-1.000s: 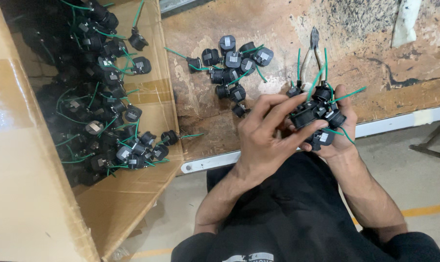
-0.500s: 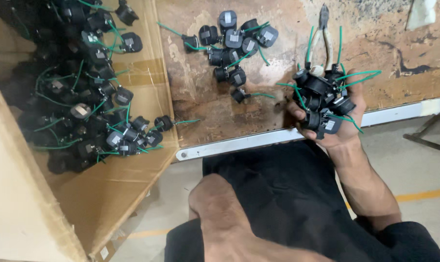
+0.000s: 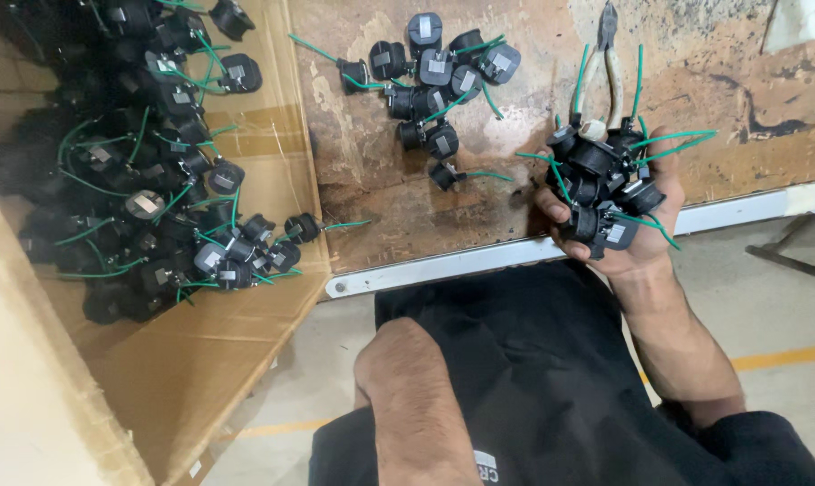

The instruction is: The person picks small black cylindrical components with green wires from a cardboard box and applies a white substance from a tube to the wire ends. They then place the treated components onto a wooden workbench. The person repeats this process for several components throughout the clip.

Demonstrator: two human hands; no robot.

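My right hand is shut on a bunch of black plug-like parts with green wires, held over the front edge of the worn workbench. My left hand is drawn back over my lap in front of my dark shirt. Its fingers are hidden, and nothing shows in it. A loose heap of the same black parts lies on the bench, up and left of the held bunch.
An open cardboard box on the left holds several more black parts with green wires. Pliers lie on the bench just beyond my right hand. A pale metal strip runs along the bench edge, with grey floor below.
My left hand has let go of the bunch and pulled back toward my body. The right hand keeps the bunch and has shifted slightly right.
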